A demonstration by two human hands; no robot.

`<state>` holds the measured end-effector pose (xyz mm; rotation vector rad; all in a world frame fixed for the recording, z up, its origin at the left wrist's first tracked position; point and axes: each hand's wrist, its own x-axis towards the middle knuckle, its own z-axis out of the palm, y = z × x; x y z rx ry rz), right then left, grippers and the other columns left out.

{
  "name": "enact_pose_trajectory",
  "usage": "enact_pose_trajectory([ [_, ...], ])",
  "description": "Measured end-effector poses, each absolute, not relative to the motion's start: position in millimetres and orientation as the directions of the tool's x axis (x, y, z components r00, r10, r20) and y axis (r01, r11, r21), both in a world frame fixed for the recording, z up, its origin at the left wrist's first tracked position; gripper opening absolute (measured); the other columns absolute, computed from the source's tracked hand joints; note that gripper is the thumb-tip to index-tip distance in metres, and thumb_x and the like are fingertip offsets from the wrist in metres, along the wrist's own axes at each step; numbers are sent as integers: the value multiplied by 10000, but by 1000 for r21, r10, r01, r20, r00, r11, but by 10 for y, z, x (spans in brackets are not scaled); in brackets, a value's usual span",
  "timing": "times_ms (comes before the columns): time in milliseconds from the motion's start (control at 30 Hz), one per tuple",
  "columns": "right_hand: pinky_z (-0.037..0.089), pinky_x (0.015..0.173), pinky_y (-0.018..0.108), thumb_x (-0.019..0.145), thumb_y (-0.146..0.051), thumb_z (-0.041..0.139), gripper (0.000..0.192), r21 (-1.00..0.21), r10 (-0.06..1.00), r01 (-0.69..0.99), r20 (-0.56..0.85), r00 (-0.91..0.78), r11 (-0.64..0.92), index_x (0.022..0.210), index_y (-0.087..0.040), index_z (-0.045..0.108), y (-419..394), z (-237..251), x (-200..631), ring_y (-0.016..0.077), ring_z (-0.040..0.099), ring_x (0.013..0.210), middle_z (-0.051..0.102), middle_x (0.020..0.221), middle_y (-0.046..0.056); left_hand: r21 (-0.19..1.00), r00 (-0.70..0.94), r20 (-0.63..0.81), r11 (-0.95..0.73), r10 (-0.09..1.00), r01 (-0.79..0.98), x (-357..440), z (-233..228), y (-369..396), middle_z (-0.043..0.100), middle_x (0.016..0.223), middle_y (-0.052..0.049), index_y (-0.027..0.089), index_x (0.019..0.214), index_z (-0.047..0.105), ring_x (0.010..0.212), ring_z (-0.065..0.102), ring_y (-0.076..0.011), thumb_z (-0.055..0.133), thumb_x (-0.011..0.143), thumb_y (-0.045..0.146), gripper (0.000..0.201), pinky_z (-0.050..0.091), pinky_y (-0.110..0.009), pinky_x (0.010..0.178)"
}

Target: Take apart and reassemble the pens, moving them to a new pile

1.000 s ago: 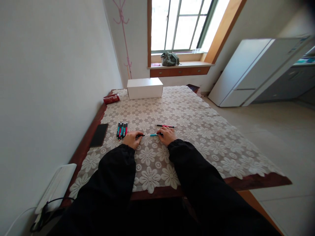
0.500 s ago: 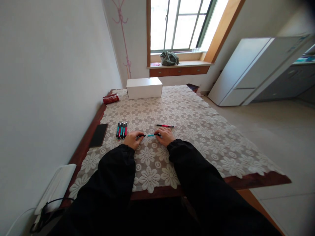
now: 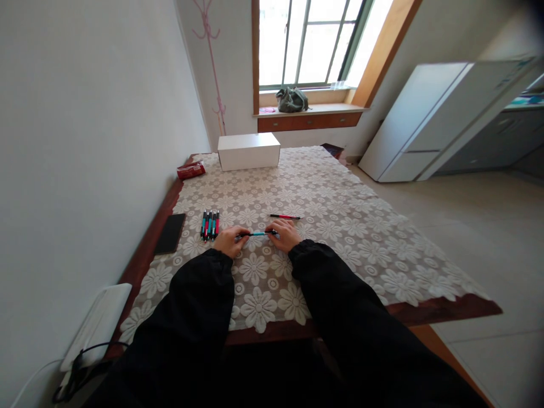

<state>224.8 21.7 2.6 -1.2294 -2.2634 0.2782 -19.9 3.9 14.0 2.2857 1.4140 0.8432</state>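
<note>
A black and light-blue pen lies level between my two hands, just above or on the lace tablecloth. My left hand is closed in a pinch on its black left end. On its right end, my right hand also pinches with thumb and fingers. A black and red pen rests right beyond the right hand. Several black pens with blue or red bodies lie side by side left of my left hand.
A flat black pad lies by the table's left edge. Farther back are a red packet and a white box. The flowered tablecloth covers the table; a white power strip and cables sit at the lower left.
The black piece in my left hand and the light-blue piece in my right, earlier separated by a small gap with a pale tip, now meet in one line. Both hands have barely moved.
</note>
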Motion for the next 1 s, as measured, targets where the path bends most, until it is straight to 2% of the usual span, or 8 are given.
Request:
enact_pose_trajectory([
  [533,336,935,381,848,-204,594,114,-445,812,680,357,-462,583,953,-221,638,200,69,2239,218,566,988,687,976,37,556,353,303,-465,885,689,-200,131,50,738,1015,-35,222,1017,718,980,656,-199,597,869,293,204,504,-333,935],
  [1000,358,896,345,835,-208,613,130,-450,797,658,355,-489,604,963,-225,631,235,17,2246,201,582,957,682,953,28,566,357,272,-449,894,691,-200,137,64,736,921,-36,220,1009,707,942,649,-192,530,913,328,229,499,-302,860],
])
